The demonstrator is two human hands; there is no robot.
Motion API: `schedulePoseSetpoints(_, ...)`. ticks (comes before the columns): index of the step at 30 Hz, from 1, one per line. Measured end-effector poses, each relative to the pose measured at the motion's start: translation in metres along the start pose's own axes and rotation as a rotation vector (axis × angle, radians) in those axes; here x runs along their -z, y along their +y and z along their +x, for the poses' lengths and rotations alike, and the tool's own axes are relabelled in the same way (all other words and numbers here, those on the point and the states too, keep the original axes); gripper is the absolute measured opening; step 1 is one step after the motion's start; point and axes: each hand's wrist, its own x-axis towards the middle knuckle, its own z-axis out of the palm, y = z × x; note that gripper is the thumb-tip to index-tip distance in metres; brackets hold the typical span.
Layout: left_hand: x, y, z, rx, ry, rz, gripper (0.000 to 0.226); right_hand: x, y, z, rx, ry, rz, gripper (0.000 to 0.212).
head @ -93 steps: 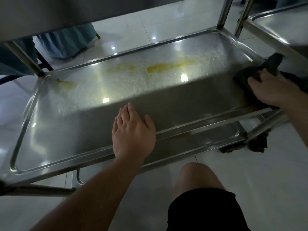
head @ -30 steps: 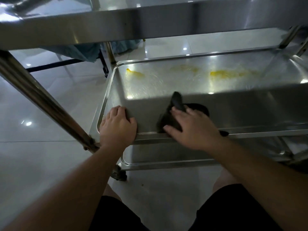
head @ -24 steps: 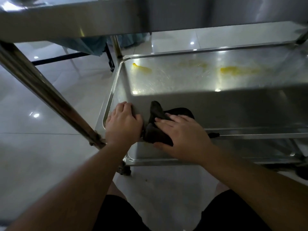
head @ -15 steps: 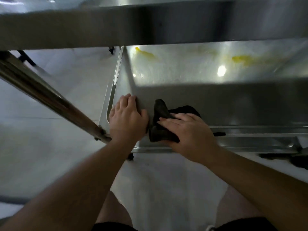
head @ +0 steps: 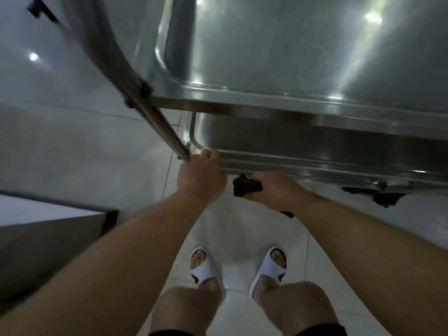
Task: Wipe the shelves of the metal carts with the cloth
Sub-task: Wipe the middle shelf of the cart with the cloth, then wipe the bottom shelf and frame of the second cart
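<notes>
At the shelf (head: 315, 163) edge, right hand (head: 274, 190) clutches cloth (head: 246, 187) (bunched).

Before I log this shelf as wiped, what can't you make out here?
- Lower shelf: its surface, hidden by the top shelf in the head view.
- Cloth: mostly covered by the right hand.
- Left hand: fingers hidden under the shelf rim.

cloth (head: 246, 188) below shelf (head: 315, 132), feet (head: 238, 267) beneath

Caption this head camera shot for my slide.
Standing at a metal cart, left hand grips its shelf edge, right hand holds dark cloth.
</notes>
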Motion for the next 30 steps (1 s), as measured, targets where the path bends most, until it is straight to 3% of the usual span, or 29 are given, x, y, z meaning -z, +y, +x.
schedulePoseSetpoints(4, 0.025, -0.028, -0.076, 0.023, -0.164, -0.119, 0.054, -0.008, -0.05, -0.059, -0.115, -0.375, -0.214, 0.023)
schedulePoseSetpoints(6, 0.047, -0.042, -0.109, 0.019, -0.184, -0.126, 0.049, -0.003, -0.083, -0.085, -0.127, -0.422, -0.291, 0.024)
schedulePoseSetpoints(15, 0.151, -0.122, -0.252, 0.168, -0.231, -0.301, 0.044, 0.055, -0.27, -0.17, -0.078, -0.32, -0.507, 0.023)
schedulePoseSetpoints(22, 0.208, -0.194, -0.314, 0.33, -0.127, -0.392, 0.044, 0.09, -0.417, -0.185, 0.136, -0.179, -0.608, 0.033)
schedulePoseSetpoints(30, 0.247, -0.237, -0.314, 0.457, -0.014, -0.439, 0.043, 0.115, -0.486, -0.155, 0.256, -0.102, -0.709, 0.036)
